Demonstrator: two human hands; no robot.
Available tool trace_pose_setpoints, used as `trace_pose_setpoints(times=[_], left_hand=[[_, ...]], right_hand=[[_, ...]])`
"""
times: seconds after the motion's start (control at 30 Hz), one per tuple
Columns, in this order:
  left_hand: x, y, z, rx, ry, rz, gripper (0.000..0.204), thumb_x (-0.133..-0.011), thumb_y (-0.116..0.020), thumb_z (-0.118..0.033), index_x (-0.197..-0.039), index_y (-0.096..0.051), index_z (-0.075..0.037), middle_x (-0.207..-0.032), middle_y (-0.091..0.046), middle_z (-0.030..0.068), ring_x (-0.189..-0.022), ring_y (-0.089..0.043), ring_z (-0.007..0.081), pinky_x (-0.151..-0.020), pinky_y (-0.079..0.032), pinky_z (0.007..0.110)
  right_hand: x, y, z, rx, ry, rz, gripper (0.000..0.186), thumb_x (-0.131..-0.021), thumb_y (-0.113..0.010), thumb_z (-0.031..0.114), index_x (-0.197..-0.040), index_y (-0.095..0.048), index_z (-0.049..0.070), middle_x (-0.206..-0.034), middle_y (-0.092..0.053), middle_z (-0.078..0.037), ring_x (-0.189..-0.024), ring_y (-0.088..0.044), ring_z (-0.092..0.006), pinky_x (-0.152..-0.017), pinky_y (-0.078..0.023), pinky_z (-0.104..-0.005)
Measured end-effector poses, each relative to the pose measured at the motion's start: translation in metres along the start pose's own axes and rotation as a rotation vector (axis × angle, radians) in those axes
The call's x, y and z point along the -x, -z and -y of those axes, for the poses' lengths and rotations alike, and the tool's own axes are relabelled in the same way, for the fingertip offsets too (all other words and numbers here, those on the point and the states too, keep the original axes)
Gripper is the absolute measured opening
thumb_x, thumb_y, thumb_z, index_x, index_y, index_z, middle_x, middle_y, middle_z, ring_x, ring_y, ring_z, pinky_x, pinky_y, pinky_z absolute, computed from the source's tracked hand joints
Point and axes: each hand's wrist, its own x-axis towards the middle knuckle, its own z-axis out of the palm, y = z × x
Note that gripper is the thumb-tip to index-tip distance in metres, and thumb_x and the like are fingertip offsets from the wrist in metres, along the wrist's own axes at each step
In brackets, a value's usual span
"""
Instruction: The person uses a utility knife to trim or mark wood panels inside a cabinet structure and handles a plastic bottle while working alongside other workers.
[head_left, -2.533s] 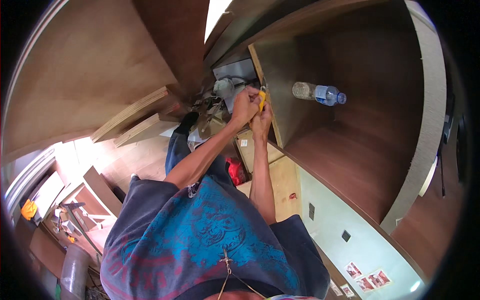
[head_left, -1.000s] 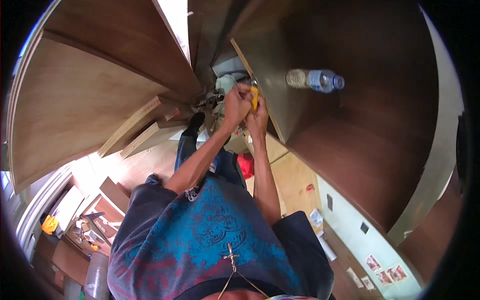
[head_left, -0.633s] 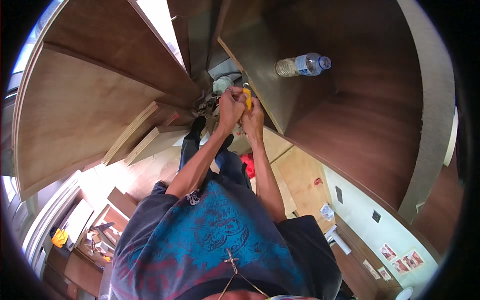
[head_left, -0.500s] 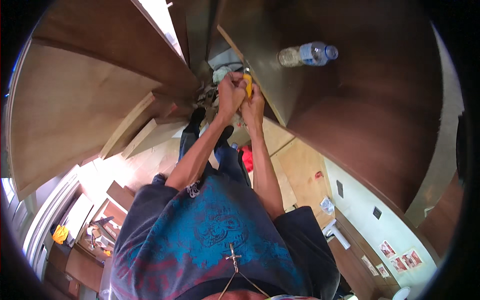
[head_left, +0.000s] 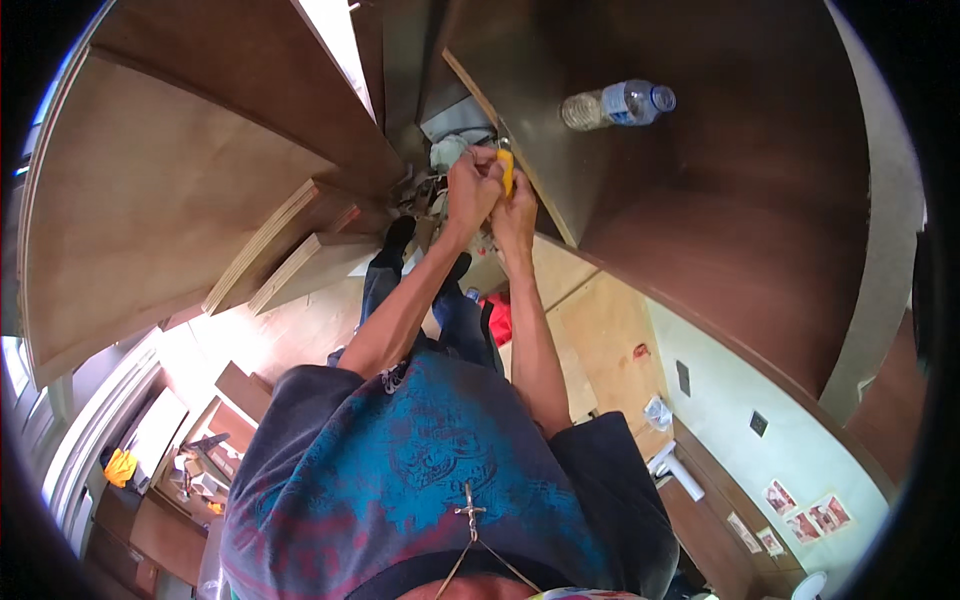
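A small yellow-handled tool (head_left: 507, 172) with a shiny metal end stands upright between my two hands; its exact kind is too small to make out. My left hand (head_left: 474, 190) is closed, its thumb and fingers pinched against the tool's left side. From below and to the right, my right hand (head_left: 514, 215) closes round the lower part of the yellow handle. Both hands are beside the pale edge of a dark brown wooden panel (head_left: 520, 160). Just beyond my left hand lies a crumpled pale cloth or bag (head_left: 447, 152).
A clear plastic bottle (head_left: 618, 105) lies on the brown cabinet surface to the right. Plywood boards (head_left: 180, 190) stand at the left, with cut edges facing me. My feet are among scraps below; a red item (head_left: 499, 318) lies near my legs.
Both hands and the yellow tool appear slightly further right in view, as do the panel edge and nearby boards. My grip looks the same.
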Motion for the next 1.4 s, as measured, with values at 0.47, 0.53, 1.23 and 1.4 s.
trace_pose_setpoints(times=[0.47, 0.53, 1.23, 1.4], left_hand=[[0.005, -0.003, 0.011, 0.07, 0.033, -0.013, 0.019, -0.086, -0.063, -0.003, -0.103, -0.065, 0.007, -0.091, -0.069, 0.0117, -0.08, -0.065, 0.016, -0.073, -0.053, 0.03], [0.014, 0.0, 0.01, 0.065, 0.073, 0.039, 0.019, -0.086, -0.063, -0.003, -0.102, -0.065, 0.006, -0.09, -0.069, 0.0119, -0.08, -0.065, 0.016, -0.073, -0.053, 0.03], [0.011, -0.016, 0.017, 0.003, 0.06, 0.024, 0.018, -0.088, -0.061, -0.004, -0.102, -0.064, 0.007, -0.088, -0.069, 0.013, -0.078, -0.065, 0.0161, -0.072, -0.053, 0.03], [0.013, -0.013, 0.006, 0.047, 0.044, -0.006, 0.019, -0.089, -0.062, -0.006, -0.102, -0.064, 0.007, -0.089, -0.07, 0.0137, -0.078, -0.065, 0.0161, -0.072, -0.053, 0.03]], right_hand=[[0.004, -0.002, -0.024, -0.052, -0.049, 0.016, 0.035, -0.095, -0.061, 0.027, -0.116, -0.058, 0.0, -0.089, -0.068, -0.021, -0.083, -0.068, -0.0356, -0.073, -0.051, -0.0402], [0.014, 0.002, -0.029, 0.028, -0.05, 0.005, 0.034, -0.095, -0.061, 0.026, -0.116, -0.058, 0.0, -0.089, -0.068, -0.021, -0.082, -0.068, -0.0353, -0.072, -0.051, -0.0402], [0.007, 0.015, -0.018, -0.015, -0.049, 0.003, 0.041, -0.098, -0.057, 0.038, -0.114, -0.059, 0.001, -0.084, -0.067, -0.02, -0.077, -0.067, -0.0363, -0.068, -0.05, -0.0421], [0.005, 0.016, -0.022, 0.101, 0.024, 0.019, 0.042, -0.097, -0.058, 0.038, -0.117, -0.058, 0.0, -0.087, -0.068, -0.022, -0.081, -0.068, -0.0368, -0.07, -0.051, -0.0426]])
